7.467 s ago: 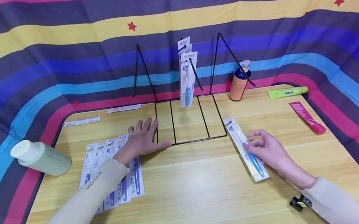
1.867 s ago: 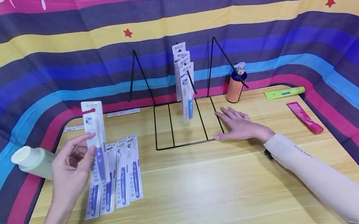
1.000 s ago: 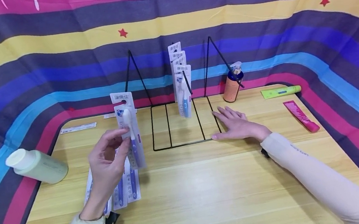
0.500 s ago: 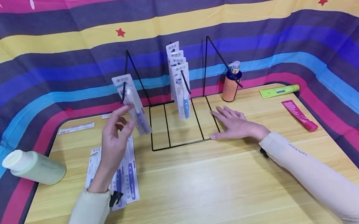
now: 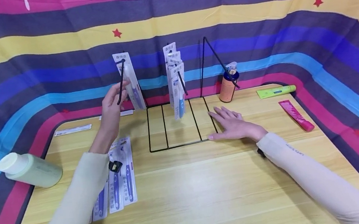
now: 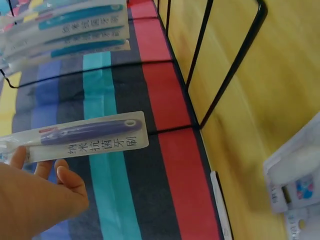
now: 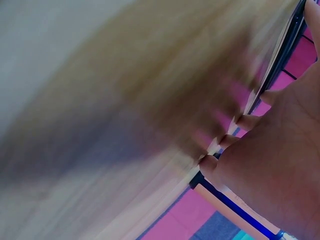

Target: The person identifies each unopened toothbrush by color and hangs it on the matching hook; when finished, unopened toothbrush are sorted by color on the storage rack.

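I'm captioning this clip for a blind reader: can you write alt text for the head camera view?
A person's left hand holds a packaged toothbrush up at the left hook of a black wire display rack, while the right hand lies flat at the rack's base. More packaged toothbrushes hang on the middle hook; others lie on the wooden table.

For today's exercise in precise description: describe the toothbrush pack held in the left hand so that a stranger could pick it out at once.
Start at the black wire rack at the back of the wooden table. At its left hook, the left hand holds up one toothbrush pack. Unlike the blue-handled packs hanging on the middle hook or the packs lying flat, it is purple-handled and held in the air.
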Demonstrator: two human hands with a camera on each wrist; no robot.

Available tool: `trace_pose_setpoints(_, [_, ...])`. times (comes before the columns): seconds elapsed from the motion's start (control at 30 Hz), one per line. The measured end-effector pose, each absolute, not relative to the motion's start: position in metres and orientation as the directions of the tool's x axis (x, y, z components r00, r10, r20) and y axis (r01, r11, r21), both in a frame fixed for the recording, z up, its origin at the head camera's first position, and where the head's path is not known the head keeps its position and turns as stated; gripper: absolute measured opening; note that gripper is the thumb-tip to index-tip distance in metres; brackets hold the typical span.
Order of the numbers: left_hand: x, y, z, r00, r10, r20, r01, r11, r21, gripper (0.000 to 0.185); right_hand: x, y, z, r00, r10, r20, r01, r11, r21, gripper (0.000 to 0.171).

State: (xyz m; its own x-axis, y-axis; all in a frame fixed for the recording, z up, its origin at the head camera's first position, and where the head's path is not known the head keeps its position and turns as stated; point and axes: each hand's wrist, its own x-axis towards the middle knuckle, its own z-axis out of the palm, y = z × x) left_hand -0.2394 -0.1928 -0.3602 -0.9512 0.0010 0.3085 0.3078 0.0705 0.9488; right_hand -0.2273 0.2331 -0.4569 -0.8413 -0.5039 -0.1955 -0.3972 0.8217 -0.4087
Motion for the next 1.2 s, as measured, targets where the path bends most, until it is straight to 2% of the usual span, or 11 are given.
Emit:
trace_pose_setpoints(0.27, [-0.262,-0.196,-0.358,-0.97,0.03,0.24,0.242,0.104,0.965,0.037,-0.226,0.232,-0.455,-0.841,-0.503,-0.2,-0.397,0.824,-0.404,0.111])
trace_pose_setpoints(0.57, [-0.258,-0.209,-0.361,-0.975,0.04,0.22,0.223,0.12,0.967,0.04,-0.228,0.229,-0.457,-0.835,-0.508,-0.21,-0.402,0.826,-0.395,0.112])
trace_pose_setpoints(0.77, [-0.234,-0.224,-0.366,-0.97,0.038,0.241,0.243,0.113,0.963,0.04,-0.227,0.232,-0.457,-0.838,-0.503,-0.212,-0.397,0.828,-0.397,0.112])
trace_pose_setpoints(0.97, [-0.199,-0.257,-0.381,-0.948,-0.037,0.316,0.296,0.263,0.918,0.036,-0.227,0.234,-0.457,-0.834,-0.508,-0.217,-0.4,0.825,-0.399,0.112])
trace_pose_setpoints(1.1, [-0.172,-0.283,-0.394,-0.96,-0.082,0.269,0.224,0.361,0.905,0.039,-0.227,0.235,-0.457,-0.834,-0.505,-0.224,-0.393,0.827,-0.402,0.111])
trace_pose_setpoints(1.2, [-0.151,-0.301,-0.405,-0.972,-0.114,0.205,0.141,0.419,0.897,0.047,-0.227,0.234,-0.457,-0.833,-0.507,-0.223,-0.392,0.824,-0.408,0.111])
